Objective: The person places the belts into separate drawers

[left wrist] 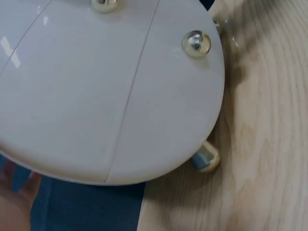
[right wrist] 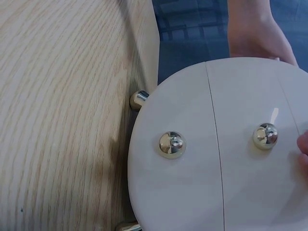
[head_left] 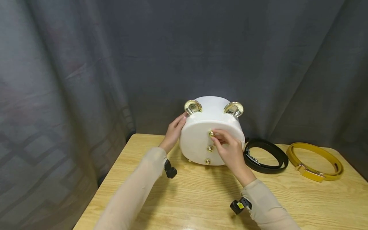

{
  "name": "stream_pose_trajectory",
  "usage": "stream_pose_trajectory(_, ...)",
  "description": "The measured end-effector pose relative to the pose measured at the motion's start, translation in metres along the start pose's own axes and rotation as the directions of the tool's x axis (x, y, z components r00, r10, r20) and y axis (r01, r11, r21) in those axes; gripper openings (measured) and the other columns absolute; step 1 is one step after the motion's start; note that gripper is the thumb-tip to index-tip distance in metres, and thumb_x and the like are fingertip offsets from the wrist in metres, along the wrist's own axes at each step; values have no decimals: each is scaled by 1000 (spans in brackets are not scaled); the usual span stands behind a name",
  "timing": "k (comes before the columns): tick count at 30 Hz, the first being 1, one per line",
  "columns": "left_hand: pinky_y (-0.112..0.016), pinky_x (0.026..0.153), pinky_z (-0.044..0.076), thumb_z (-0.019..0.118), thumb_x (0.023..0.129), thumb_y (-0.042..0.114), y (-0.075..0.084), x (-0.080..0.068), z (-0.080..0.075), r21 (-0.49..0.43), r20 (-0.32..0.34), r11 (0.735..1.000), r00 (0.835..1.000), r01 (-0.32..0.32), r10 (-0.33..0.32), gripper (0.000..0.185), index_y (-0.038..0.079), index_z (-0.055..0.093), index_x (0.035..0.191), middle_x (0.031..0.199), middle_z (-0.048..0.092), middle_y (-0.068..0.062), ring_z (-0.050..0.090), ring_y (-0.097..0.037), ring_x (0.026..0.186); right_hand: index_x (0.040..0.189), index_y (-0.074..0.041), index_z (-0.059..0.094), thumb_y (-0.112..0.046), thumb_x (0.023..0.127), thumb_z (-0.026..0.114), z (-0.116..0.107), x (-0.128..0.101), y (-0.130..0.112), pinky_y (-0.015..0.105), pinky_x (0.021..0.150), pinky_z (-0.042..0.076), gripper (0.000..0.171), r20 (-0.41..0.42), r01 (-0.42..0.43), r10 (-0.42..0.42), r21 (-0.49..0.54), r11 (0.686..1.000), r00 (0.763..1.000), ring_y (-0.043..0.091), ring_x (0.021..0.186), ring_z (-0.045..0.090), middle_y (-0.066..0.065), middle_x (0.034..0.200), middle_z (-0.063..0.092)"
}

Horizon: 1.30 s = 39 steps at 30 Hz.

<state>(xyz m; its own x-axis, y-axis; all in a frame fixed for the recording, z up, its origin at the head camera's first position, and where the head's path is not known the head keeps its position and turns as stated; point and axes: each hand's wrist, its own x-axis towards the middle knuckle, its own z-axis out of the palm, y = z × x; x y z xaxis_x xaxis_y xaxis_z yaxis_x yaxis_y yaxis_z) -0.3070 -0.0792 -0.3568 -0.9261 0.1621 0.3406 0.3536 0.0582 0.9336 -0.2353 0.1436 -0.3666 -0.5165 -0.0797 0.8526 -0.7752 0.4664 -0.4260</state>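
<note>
A white, rounded drawer box [head_left: 194,142] with two gold ears [head_left: 193,107] stands on short gold feet [left wrist: 206,158]. Thin seams divide its front into three drawers, all flush. My left hand [head_left: 174,131] rests along the box's left side, fingers extended beside the ear. With thumb and fingertips, my right hand [head_left: 231,151] pinches the gold top knob [head_left: 211,134]. Below it sit the middle knob [right wrist: 265,135] and the bottom knob [right wrist: 172,144], both untouched. Only the right fingertips [right wrist: 303,143] show at the edge of the right wrist view.
Right of the box lies a coiled black belt [head_left: 265,169], and beyond it a coiled yellow belt [head_left: 314,147] with a metal buckle. All stand on a light wooden table [head_left: 184,201]. Grey curtains [head_left: 212,48] hang behind and to the left.
</note>
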Motion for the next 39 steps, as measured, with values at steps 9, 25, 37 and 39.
stream_pose_trajectory(9, -36, 117, 26, 43, 108, 18, 8, -23, -4, -14, -30, 998, 998, -57, 56, 42, 0, 46, 146, 153, 41, -13, 33, -26, 144, 110, -1, 69, 12, 82, 74, 6, 0, -3, 15, 64, 52, 31, 16, -6, 5, 41, 999, 1000, 20, 67, 69, 10, 87, 73)
stream_pose_trajectory(25, -45, 105, 43, 60, 99, 7, -5, -51, -10, -29, -133, 998, 989, -61, 57, 44, -2, 51, 142, 145, 49, -18, 50, -31, 126, 111, -1, 68, 8, 82, 76, 15, -2, -6, 17, 63, 53, 31, 35, -23, 22, 24, 999, 999, 16, 69, 68, 7, 84, 72)
stream_pose_trajectory(37, -37, 99, 47, 71, 94, 21, -18, -54, -9, -31, -254, 999, 967, 16, -23, 39, 12, 66, 131, 127, 66, -8, 58, -21, 119, 119, -2, 66, 9, 83, 75, 18, -8, -10, 20, 65, 55, 39, 17, -53, 52, 54, 997, 998, 20, 71, 67, 8, 87, 71)
stream_pose_trajectory(39, -36, 98, 48, 71, 94, 20, -17, -54, -10, -36, -252, 999, 967, 27, -35, 38, 12, 67, 130, 126, 66, -8, 59, -21, 118, 121, -1, 65, 10, 82, 75, 18, -12, -12, 19, 67, 55, 42, 7, -77, 76, 69, 995, 997, 20, 73, 67, 10, 89, 72)
